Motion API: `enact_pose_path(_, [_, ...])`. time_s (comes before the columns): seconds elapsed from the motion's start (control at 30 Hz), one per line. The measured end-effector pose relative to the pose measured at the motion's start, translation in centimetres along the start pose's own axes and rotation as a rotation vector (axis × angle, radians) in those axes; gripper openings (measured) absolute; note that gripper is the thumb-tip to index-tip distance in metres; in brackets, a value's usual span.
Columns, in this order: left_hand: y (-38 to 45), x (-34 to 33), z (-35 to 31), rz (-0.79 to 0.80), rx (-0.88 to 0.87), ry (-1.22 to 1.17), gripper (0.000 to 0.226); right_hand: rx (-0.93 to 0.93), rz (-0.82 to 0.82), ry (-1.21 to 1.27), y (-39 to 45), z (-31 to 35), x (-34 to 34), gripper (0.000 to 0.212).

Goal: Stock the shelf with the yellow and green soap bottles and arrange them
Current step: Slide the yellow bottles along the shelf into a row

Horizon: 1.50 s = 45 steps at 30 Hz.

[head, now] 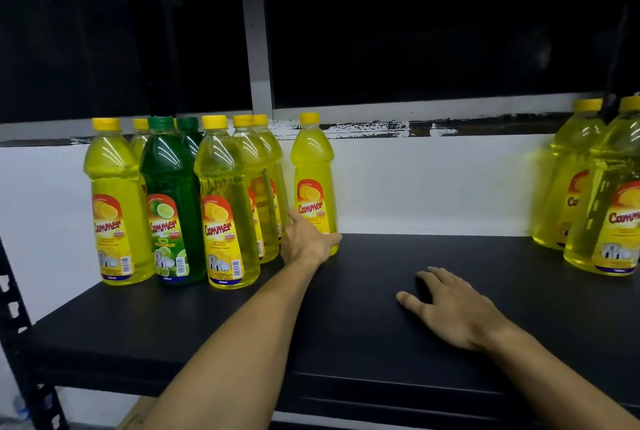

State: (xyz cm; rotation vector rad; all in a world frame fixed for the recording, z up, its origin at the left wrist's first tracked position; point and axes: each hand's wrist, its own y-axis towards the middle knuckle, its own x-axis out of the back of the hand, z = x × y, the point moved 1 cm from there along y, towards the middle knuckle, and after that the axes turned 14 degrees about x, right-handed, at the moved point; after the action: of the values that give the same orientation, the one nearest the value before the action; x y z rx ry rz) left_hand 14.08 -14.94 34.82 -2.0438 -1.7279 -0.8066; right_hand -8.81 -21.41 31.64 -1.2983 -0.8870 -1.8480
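Head view: I see a flat black shelf board (381,308) carrying clear plastic soap bottles with screw caps, grouped at left, with two more yellow ones (588,187) at the far right edge. The left cluster holds several yellow bottles and two green bottles (173,194), standing upright and close together. One yellow lemon-label bottle (313,180) stands just beside that cluster, slightly apart to its right. The left hand (306,241) is at this bottle's lower body; its fingers wrap the base area, thumb on the near side, so I judge it held. The right hand (450,305) lies flat on the shelf, fingers spread and relaxed, holding nothing, well apart from any bottle.

Handling judgement: the bottles look full, so fairly heavy and bottom-stable; the smooth plastic and glossy label may be slippery, and thin walls likely flex under a squeeze. I would take hold around the mid-body, below the shoulder taper.
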Motion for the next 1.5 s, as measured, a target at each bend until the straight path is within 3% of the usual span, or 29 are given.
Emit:
enact_pose_path(0.83, [3.8,-3.5,-1.1,-0.079,0.048,-0.033,0.095,-0.016,-0.032,0.021,0.3,-0.2,0.1,0.077])
enact_pose_path(1.5, [3.5,-3.0,-0.7,-0.05,0.014,0.005,0.098,-0.005,-0.056,0.026,0.3,-0.3,0.0,0.076])
